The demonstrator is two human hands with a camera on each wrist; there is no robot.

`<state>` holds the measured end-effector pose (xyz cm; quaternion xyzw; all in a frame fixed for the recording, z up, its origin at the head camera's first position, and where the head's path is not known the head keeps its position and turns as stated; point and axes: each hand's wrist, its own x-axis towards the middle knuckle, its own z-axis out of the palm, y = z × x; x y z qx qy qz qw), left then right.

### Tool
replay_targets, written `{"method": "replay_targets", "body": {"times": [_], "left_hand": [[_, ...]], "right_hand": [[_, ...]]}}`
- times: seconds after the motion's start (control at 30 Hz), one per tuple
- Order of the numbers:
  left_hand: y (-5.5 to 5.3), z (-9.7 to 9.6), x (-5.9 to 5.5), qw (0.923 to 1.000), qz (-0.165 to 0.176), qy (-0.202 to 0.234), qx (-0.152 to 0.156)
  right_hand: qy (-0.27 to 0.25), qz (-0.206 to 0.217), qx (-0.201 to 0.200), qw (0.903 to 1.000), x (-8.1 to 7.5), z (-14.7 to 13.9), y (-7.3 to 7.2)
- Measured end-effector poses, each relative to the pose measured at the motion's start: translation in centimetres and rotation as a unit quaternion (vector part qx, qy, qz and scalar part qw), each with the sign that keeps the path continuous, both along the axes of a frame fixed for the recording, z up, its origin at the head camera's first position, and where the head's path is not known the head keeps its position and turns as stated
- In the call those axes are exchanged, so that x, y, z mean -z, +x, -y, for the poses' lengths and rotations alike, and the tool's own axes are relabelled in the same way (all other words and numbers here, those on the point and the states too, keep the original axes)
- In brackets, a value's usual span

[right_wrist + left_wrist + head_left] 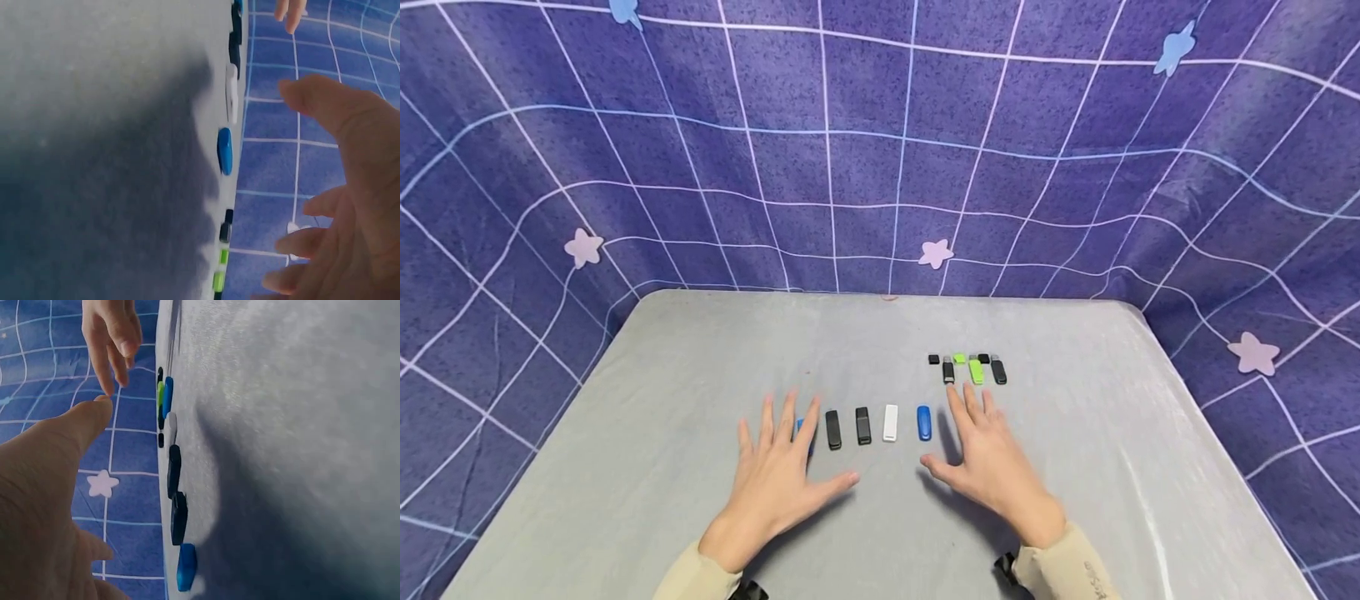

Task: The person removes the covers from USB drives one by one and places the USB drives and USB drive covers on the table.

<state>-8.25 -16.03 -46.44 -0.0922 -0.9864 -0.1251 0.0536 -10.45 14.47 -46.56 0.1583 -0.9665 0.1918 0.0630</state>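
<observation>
My left hand hovers over the table's left-middle with fingers spread, partly covering a blue USB stick. To its right a row continues with a black USB stick, another black USB stick, a white USB stick and a second blue USB stick. My right hand is held just right of that blue stick, fingers extended and nothing in them. Beyond its fingertips lie three uncapped USB sticks: a black one, a green one and another black one.
Behind the uncapped sticks sit a black cap, a green cap and another black cap. A grey cloth covers the table. Around its back and sides hangs a purple curtain with grid lines and stars.
</observation>
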Motion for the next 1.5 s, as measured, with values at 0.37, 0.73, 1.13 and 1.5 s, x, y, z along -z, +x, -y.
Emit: {"method": "replay_targets", "body": {"times": [0.37,0.73,1.13,1.5], "left_hand": [[0.8,1.9,0.4,0.9997,0.013,-0.010,-0.016],[1.2,3.3,0.6,0.9990,0.021,-0.015,-0.037],[1.1,3.5,0.3,0.9988,0.024,-0.007,-0.042],[0.9,3.7,0.1,0.9986,0.020,-0.014,-0.046]], "right_hand": [[-0.015,0.045,-0.053,0.9975,0.2,1.4,-0.6],[0.013,0.015,-0.058,0.9981,0.0,2.9,-1.6],[-0.036,-0.020,-0.042,0.9983,0.5,4.0,-2.3],[-0.052,0.076,0.072,0.9931,-0.2,4.1,-2.4]]}}
